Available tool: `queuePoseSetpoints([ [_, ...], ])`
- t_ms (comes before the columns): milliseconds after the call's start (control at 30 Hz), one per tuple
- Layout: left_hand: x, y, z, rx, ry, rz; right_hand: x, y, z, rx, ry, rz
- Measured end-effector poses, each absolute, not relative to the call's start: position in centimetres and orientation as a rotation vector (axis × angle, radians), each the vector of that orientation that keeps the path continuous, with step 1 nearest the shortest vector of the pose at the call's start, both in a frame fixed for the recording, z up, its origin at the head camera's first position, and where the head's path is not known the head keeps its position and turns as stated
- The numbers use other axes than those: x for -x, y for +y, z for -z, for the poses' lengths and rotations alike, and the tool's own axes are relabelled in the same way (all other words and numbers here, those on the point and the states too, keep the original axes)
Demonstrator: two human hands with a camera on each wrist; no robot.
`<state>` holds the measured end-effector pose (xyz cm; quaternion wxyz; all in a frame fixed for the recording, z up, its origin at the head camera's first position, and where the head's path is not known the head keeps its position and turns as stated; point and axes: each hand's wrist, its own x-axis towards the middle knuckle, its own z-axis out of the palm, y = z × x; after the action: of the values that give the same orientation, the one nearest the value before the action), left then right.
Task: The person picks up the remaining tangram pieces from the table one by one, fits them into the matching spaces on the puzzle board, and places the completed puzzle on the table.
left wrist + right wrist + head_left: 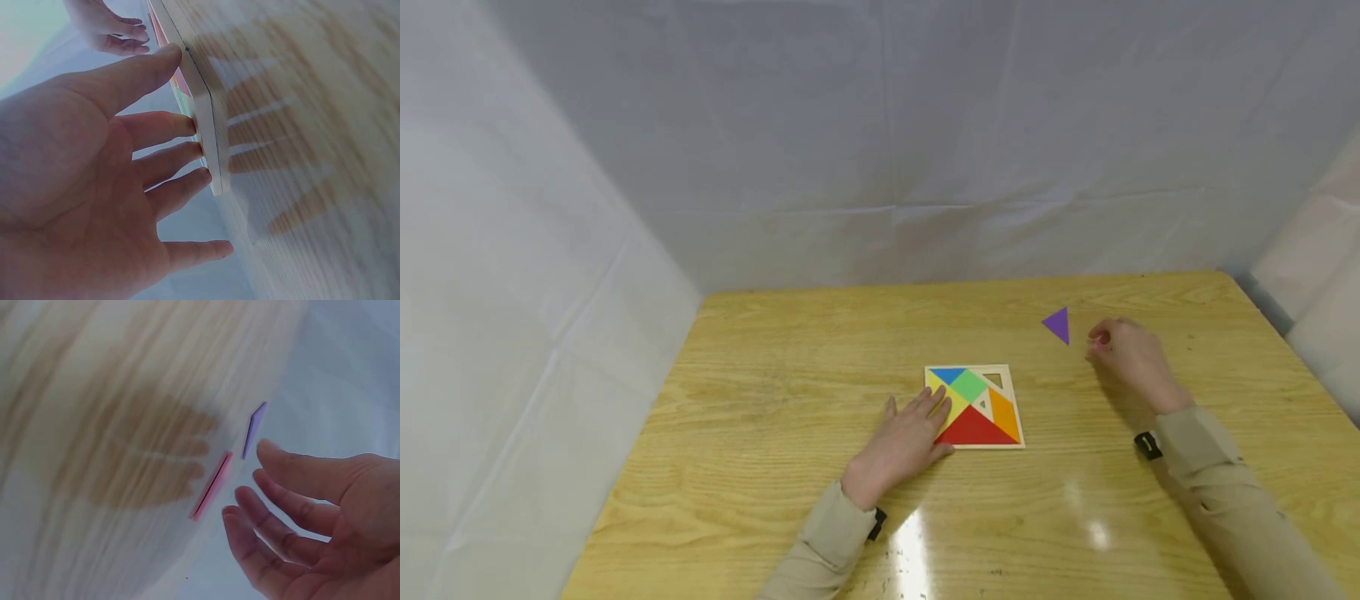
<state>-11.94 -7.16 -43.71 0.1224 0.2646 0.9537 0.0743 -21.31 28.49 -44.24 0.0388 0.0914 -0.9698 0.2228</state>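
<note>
My left hand [902, 442] lies with spread fingers over the left edge of a wooden tangram tray [1017, 408]. In the left wrist view its thumb and fingertips rest along the tray's rim. Set in the tray are a red triangle [977, 428], a yellow triangle [957, 406], a green square [969, 385], a blue triangle [947, 375] and an orange parallelogram [1003, 417]. Two recesses show bare wood with small triangular holes. To the right, my right hand [1127, 354] hovers with loosely curved fingers close over a pink piece [212, 486], which lies on the table.
A purple triangle [1057, 325] lies on the wooden table [775, 400], left of the right hand and beyond the tray. White sheeting [880, 150] hangs behind the table and at both sides. Black straps [1147, 446] show at the sleeve cuffs.
</note>
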Motion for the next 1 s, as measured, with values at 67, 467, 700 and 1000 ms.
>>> queuePoseSetpoints([
  [67, 12.0, -7.1, 43.7, -0.772, 2.783, -0.220, 21.5, 28.7, 44.2, -0.260, -3.005, -0.656],
  [467, 12.1, -7.0, 44.0, -0.790, 2.795, -0.212, 22.6, 29.1, 44.1, -0.221, -3.138, -0.585],
  [700, 12.2, -6.9, 44.0, -0.787, 2.793, -0.211, 22.8, 29.1, 44.0, -0.201, -3.154, -0.649],
  [1000, 12.3, -6.9, 44.0, -0.787, 2.796, -0.216, 22.9, 29.7, 44.4, -0.259, -3.100, -0.763],
])
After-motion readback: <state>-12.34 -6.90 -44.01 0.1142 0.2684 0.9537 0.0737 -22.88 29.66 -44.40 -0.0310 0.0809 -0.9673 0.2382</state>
